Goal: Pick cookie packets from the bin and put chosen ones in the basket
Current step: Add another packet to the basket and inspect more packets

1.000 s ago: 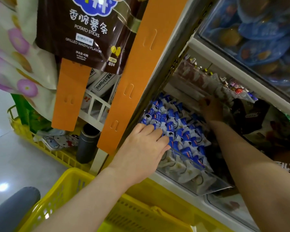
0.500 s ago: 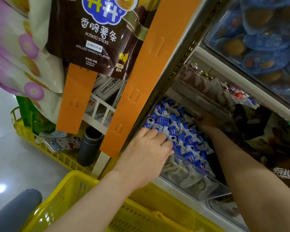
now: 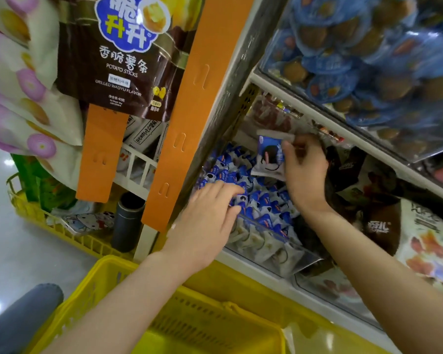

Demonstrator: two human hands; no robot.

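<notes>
A clear plastic bin (image 3: pixel 299 261) on the shelf holds several blue and white cookie packets (image 3: pixel 264 208). My right hand (image 3: pixel 304 172) pinches one blue and white cookie packet (image 3: pixel 270 154) and holds it up above the pile. My left hand (image 3: pixel 210 221) rests with straight fingers on the packets at the bin's left end. The yellow basket (image 3: pixel 108 279) sits below my arms at the bottom of the view, its near side hidden by my left forearm.
Orange hanging strips (image 3: pixel 189 113) with a brown potato-stick bag (image 3: pixel 120 60) hang left of the bin. A bin of blue-wrapped snacks (image 3: pixel 368 60) sits on the shelf above. Dark and printed bags (image 3: pixel 379 223) fill the neighbouring space to the right. A second yellow basket (image 3: pixel 62 231) stands on the floor.
My right hand has come up from the back of the bin holding one packet. The left hand has stayed on the packets. The view has shifted slightly.
</notes>
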